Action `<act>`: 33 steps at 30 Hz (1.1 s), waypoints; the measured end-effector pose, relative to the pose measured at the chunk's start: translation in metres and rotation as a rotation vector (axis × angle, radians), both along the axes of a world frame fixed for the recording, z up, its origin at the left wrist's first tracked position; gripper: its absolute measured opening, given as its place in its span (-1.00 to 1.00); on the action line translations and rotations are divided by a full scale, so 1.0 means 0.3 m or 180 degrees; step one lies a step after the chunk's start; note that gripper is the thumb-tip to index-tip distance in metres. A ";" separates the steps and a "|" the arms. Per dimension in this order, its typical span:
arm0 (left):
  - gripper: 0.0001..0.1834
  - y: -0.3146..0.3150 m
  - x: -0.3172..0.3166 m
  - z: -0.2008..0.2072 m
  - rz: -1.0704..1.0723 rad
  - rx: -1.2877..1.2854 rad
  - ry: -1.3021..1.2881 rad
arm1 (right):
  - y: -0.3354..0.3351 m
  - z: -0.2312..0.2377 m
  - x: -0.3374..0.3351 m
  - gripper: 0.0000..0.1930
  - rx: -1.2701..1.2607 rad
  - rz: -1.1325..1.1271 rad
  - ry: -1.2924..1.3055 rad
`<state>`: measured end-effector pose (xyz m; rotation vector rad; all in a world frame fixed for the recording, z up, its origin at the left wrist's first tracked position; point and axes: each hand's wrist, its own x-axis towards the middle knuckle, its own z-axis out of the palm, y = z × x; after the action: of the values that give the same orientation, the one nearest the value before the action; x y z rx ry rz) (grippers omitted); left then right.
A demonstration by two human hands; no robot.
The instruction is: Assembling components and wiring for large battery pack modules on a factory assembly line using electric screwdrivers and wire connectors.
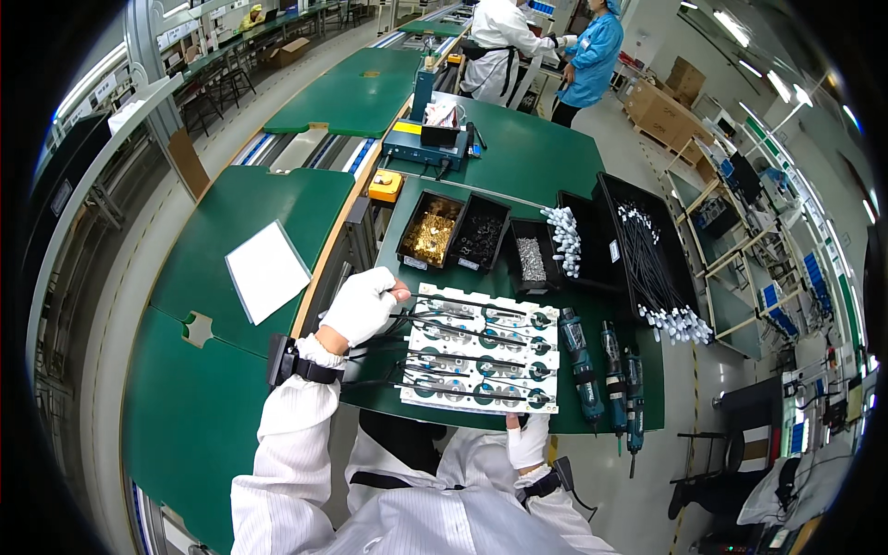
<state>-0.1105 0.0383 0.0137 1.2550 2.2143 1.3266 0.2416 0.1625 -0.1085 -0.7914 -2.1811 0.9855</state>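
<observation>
A white rectangular fixture (481, 350) lies at the near edge of the green table, with rows of round parts in it. Black cables (375, 350) run across it and trail off its left side. At its far left corner my left hand (361, 305), in a white glove with bare fingertips, is closed in a pinch on the end of a black cable (444, 298). My right hand (528, 442), gloved too, is at the fixture's near edge toward the right. One bare fingertip touches that edge; the other fingers are mostly hidden.
Black bins hold gold-coloured parts (430, 233), black parts (479, 233), small screws (531, 259) and white-tipped cables (638, 268). Several power screwdrivers (581, 365) lie right of the fixture. A white sheet (269, 273) lies left. Two people (592, 60) stand beyond the table.
</observation>
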 end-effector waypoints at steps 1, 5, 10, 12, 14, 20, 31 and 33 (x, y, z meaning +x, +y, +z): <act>-0.87 0.015 -0.005 -0.021 0.0025 0.0105 0.0032 | 0.001 -0.002 0.005 -0.32 0.0021 -0.0029 0.0005; -0.81 0.013 -0.031 -0.132 -0.0308 -0.0106 -0.0399 | -0.028 -0.040 -0.002 -0.38 0.0458 -0.0141 0.0017; -0.63 0.108 0.129 -0.204 0.0072 0.1439 -0.2128 | -0.028 -0.060 -0.071 -0.46 0.0128 -0.0622 0.0679; -0.59 0.142 0.135 -0.305 0.0131 0.1717 -0.2978 | -0.037 -0.074 -0.107 -0.47 0.0053 -0.0679 0.0901; -0.59 0.136 0.116 -0.364 0.0280 0.1635 -0.2732 | -0.043 -0.065 -0.108 -0.47 0.0006 -0.0615 0.0768; -0.64 0.124 0.259 -0.362 0.0906 0.0642 0.0279 | -0.087 0.097 0.071 -0.37 -0.0322 -0.0626 0.0436; -0.02 0.124 0.241 -0.272 0.0416 0.0185 -0.2584 | 0.209 0.439 -0.149 -0.40 0.0652 -0.1009 -0.1353; 0.08 0.138 0.213 -0.240 0.0908 -0.0338 -0.3322 | 0.263 0.467 -0.231 -0.35 0.0669 -0.0908 -0.1861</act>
<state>-0.0464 0.0798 -0.0582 0.0811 1.6504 1.4477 0.1723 0.2415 0.0317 -1.3684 -2.4935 0.3980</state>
